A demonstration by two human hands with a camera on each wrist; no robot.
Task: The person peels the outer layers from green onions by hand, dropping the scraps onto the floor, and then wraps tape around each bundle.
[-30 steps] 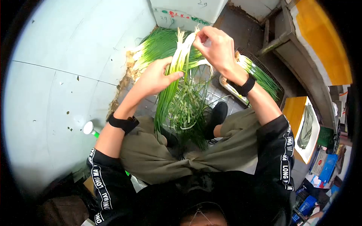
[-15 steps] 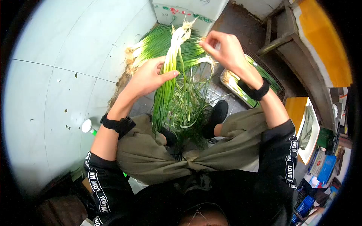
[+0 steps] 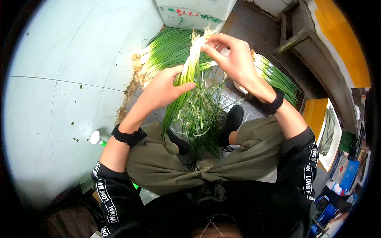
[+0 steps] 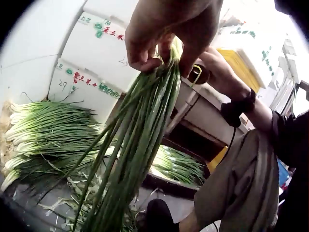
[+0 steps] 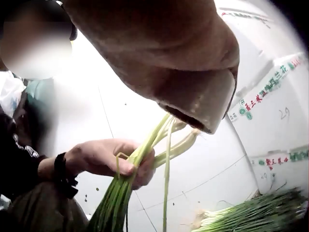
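My left hand grips a bunch of scallions around the pale stalks, thumb across the front. The white root ends point up and away, and the green leaves hang down in the left wrist view. At the root end, my right hand pinches at the white part with thumb and forefinger. A loose leaf strand dangles beside the bunch in the right wrist view. Exactly what lies between the right fingertips is hidden there behind the hand.
A heap of scallions lies on the floor by the wall, before a white foam box. More scallions fill a dark basket on the right. Stripped leaves pile up between the shoes. A yellow-sided container stands farther right.
The right hand was at the root ends, drew away to the right with fingers apart from the bunch, and is back at the white stalks. The left hand has kept its grip, shifting slightly.
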